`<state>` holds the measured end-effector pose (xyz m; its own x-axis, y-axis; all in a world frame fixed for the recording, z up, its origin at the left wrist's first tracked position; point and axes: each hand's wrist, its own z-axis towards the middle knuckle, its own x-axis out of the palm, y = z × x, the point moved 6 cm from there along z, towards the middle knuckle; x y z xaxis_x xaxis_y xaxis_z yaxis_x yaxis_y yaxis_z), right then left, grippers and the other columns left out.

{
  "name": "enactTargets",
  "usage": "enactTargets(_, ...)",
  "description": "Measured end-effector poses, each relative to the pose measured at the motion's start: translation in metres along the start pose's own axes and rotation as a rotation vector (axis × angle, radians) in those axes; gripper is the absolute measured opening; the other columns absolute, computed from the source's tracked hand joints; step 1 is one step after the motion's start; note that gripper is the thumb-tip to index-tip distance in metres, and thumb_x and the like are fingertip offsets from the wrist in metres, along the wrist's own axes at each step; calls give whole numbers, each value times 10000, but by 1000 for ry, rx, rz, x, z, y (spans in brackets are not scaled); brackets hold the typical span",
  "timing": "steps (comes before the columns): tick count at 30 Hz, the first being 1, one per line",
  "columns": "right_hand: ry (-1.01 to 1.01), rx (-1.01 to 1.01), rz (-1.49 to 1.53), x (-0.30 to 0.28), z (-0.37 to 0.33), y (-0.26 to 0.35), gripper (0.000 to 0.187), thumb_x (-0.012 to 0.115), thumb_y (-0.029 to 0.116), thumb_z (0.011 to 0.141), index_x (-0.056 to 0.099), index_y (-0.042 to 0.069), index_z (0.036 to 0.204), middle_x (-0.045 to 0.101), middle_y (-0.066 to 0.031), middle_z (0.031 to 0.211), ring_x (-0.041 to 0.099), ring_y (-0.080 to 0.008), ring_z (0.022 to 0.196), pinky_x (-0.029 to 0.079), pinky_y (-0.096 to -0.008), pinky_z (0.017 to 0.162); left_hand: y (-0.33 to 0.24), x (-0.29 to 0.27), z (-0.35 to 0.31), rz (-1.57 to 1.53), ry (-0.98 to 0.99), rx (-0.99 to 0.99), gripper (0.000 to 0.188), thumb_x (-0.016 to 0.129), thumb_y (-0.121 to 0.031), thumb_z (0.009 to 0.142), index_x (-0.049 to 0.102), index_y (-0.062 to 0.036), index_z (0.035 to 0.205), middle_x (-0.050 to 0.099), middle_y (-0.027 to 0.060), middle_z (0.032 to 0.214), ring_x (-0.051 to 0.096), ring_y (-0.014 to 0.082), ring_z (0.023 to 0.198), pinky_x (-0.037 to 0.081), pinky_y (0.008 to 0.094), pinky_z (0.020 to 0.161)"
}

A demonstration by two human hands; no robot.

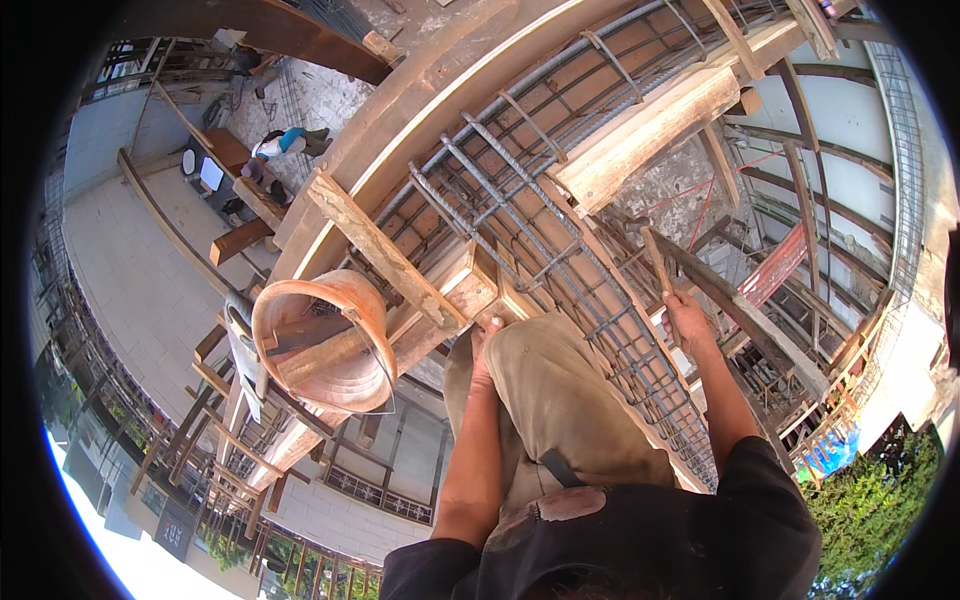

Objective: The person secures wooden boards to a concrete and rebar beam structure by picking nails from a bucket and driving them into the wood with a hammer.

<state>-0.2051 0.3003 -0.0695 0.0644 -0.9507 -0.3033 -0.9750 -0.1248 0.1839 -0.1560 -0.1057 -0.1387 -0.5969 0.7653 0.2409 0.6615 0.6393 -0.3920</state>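
My right hand (685, 320) is closed around the wooden handle of what looks like a hammer (656, 262), held raised to the right of the rebar cage. Its head is hard to make out against the dark timbers behind. My left hand (485, 345) is beside my knee, its fingertips drawn together at the lower end of a wooden batten (385, 250). Anything between those fingers is too small to see. The batten lies slantwise across the formwork, with its lower end by a squared timber block (470, 280).
A steel rebar cage (560, 255) runs inside the plywood formwork (420, 120). An orange bucket (375, 300) holding wood offcuts hangs at the left, beside a metal tool (243, 350). A thick timber (650, 135) lies at upper right. Another person (285, 145) is far below.
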Motion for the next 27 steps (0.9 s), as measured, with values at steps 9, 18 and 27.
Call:
enactTargets(9, 7, -99, 268, 17, -82, -12, 242, 601, 359, 994, 548, 123, 1003, 545, -16, 672, 493, -126, 488, 405, -285, 417, -38, 34, -28, 154, -74, -137, 548, 729, -412, 920, 594, 24, 1223, 703, 104, 988, 683, 185, 798, 584, 346, 729)
enactTargets(18, 200, -343, -5, 72, -134, 34, 325, 606, 238, 1002, 598, 33, 1253, 557, -12, 675, 502, -90, 511, 414, -255, 453, -40, 29, -32, 88, -8, -135, 449, 734, -317, 941, 614, -5, 1241, 704, 75, 1020, 678, 157, 814, 578, 326, 730)
enactTargets(27, 247, -350, -272, 103, -142, 32, 381, 599, 239, 999, 611, 68, 1339, 607, -31, 708, 538, -106, 542, 446, -295, 504, -20, 9, -7, 240, 36, -9, 502, 711, -373, 954, 623, 18, 1255, 697, 69, 1088, 646, 132, 916, 539, 288, 836)
